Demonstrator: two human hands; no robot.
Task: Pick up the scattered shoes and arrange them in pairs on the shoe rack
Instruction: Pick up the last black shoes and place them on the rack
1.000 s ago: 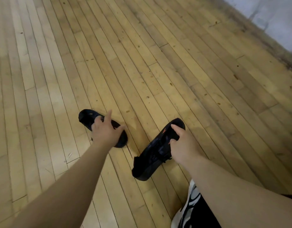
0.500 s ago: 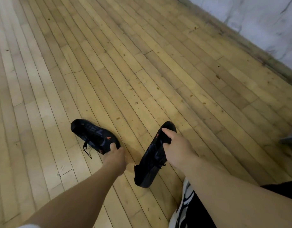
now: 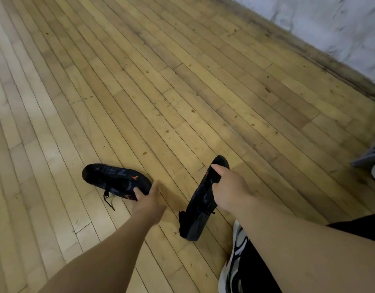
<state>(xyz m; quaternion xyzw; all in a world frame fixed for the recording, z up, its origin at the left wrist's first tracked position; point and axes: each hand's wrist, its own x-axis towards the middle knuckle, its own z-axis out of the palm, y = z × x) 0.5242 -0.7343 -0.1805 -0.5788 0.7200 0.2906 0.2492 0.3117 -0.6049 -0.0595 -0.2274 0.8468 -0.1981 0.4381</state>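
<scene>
Two black sneakers with orange marks are in view over a wooden floor. My left hand (image 3: 149, 199) grips the heel end of the left sneaker (image 3: 112, 179), which points away to the left with a lace dangling toward the boards. My right hand (image 3: 228, 187) holds the right sneaker (image 3: 200, 204) by its collar, so it hangs tilted, toe down toward me. The shoe rack is not in view.
The wooden floor (image 3: 182, 92) stretches ahead. A pale wall (image 3: 330, 22) with a dark baseboard runs along the upper right. A grey object (image 3: 370, 155) pokes in at the right edge. My black-and-white clothing (image 3: 241, 261) shows at the bottom.
My left hand slid from the middle of the left sneaker to its heel and took hold of it. The view turned right, bringing the wall and the grey object into sight.
</scene>
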